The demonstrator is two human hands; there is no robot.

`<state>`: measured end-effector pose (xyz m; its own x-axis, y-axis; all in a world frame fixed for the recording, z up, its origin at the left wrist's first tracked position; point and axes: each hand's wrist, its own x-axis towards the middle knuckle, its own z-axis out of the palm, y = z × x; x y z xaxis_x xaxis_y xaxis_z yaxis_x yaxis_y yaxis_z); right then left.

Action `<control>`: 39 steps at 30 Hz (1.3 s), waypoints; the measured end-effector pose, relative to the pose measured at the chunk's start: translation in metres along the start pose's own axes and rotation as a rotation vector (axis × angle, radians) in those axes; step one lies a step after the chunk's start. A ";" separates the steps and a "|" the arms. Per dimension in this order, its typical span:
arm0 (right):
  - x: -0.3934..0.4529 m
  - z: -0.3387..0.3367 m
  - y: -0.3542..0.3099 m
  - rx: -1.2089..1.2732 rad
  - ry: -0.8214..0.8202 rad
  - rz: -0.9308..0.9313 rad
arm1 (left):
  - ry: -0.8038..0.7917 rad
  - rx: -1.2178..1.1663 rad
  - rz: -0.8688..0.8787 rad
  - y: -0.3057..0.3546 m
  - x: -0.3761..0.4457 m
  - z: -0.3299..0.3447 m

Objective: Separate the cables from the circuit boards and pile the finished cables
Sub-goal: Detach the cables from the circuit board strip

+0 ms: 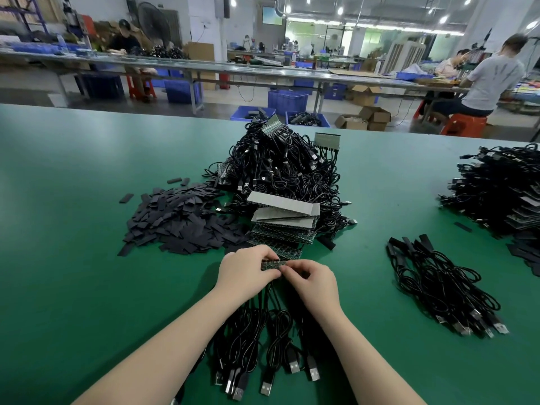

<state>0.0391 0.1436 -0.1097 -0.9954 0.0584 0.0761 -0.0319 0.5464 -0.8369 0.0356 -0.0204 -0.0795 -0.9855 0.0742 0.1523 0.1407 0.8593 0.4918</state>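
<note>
One green table (87,287) carries everything, largest first: a tall heap (280,171) of black cables and boards at the middle, with a stack of boards (283,226) leaning at its near foot. At the far right edge sits a second dark stack (496,194) of cabled boards. Left of the heap spreads a flat pile of black strips (181,220). To the right, well apart from the hands, lies the pile of finished cables (438,279), plugs toward the near side. Close in, a board (273,263) is held just above the table, its attached cables (263,340) trailing toward the person with plugs lying flat. The left hand (245,273) grips the board's left end, fingers curled over its top. The right hand (315,283) pinches at the board's right end.
</note>
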 end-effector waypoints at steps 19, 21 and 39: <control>0.000 0.007 0.001 -0.139 0.044 -0.005 | 0.007 0.048 -0.082 0.007 0.006 0.009; -0.001 0.007 0.002 -0.125 0.052 -0.017 | 0.001 0.034 -0.087 0.007 0.006 0.010; -0.032 -0.074 -0.121 0.501 0.153 -0.264 | 0.006 -0.636 -0.159 0.021 0.012 0.005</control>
<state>0.0818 0.1372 0.0296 -0.9248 0.1145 0.3628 -0.3527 0.0991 -0.9305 0.0265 0.0013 -0.0719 -0.9987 -0.0331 0.0398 0.0237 0.3922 0.9196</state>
